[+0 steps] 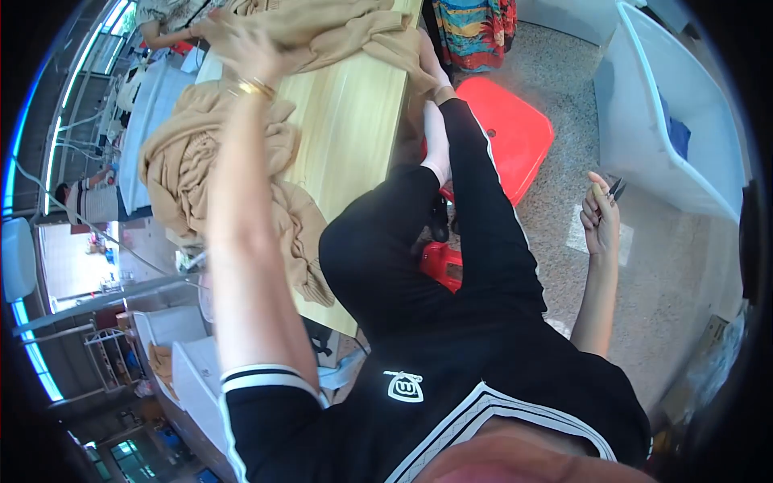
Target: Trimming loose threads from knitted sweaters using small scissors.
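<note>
Tan knit garments (322, 40) are spread over the far end of a pale wooden table (346, 121). My left hand (251, 55) reaches out at their left part, smeared by motion, its fingers looking spread and apart. Whether it touches the knit I cannot tell. A second crumpled heap of tan knit (193, 153) lies under my left forearm, and part of it hangs at the table's near edge. Off to the right, away from the table, my right hand (600, 216) is closed around small thread snips (617, 190) with dark blades showing above the fingers.
A red plastic stool (515, 133) stands right of the table. Beyond it is a large white bin (644, 137) with dark blue cloth (676, 129) inside. Another person's arm (169, 37) shows at the far left, and a colourful patterned garment (475, 32) at the top.
</note>
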`<action>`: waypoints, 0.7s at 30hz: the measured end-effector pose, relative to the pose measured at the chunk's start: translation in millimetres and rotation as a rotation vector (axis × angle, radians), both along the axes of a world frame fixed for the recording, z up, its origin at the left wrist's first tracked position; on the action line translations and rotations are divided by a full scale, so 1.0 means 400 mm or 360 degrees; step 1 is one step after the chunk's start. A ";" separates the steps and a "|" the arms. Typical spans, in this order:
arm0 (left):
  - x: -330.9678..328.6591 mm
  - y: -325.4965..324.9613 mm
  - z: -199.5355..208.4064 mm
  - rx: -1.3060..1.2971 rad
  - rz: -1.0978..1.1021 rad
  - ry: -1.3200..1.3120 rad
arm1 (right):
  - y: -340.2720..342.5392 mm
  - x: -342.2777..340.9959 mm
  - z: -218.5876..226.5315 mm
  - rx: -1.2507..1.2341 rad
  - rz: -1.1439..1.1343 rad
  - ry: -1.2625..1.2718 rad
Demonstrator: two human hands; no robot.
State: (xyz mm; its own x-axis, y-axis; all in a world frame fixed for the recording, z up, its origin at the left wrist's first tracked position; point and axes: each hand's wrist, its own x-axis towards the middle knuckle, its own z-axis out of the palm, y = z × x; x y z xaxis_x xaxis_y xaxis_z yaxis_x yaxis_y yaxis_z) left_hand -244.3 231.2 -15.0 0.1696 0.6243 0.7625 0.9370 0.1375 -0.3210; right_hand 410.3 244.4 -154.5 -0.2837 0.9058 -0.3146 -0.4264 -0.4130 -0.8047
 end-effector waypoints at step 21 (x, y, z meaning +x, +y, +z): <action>-0.236 -0.500 -0.039 -0.0168 0.1690 -0.1123 | -0.021 -0.052 -0.017 -0.0205 0.0175 -0.0166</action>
